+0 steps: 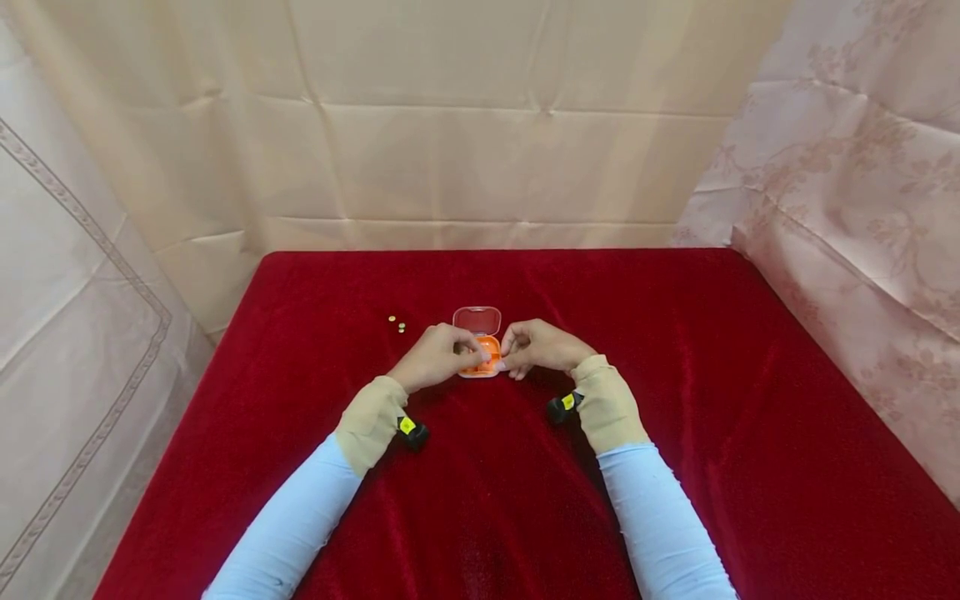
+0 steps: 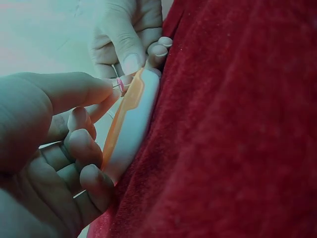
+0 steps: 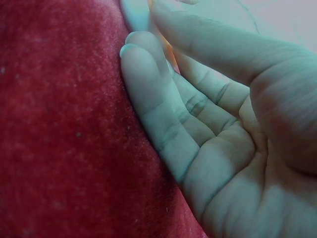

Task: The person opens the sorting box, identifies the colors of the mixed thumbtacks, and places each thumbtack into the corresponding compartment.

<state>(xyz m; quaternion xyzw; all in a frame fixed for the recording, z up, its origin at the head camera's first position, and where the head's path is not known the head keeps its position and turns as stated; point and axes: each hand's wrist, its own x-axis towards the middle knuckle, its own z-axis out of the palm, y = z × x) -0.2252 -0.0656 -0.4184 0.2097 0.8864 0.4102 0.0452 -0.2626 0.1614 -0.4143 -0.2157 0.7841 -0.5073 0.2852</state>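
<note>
Orange box (image 1: 492, 343) open; left hand (image 1: 437, 355) angled inward, fingers pinching a tiny pink piece (image 2: 120, 85); right hand (image 1: 546, 346) curled, fingers gripping the box's edge

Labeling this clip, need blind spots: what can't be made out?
Head: orange case, left part of its inside covered by the left hand.
Head: loose pieces on the red cloth, too small to identify.
Left wrist: pink piece, partly hidden in the pinch.
Right wrist: case, mostly behind right hand or past top edge.
</note>
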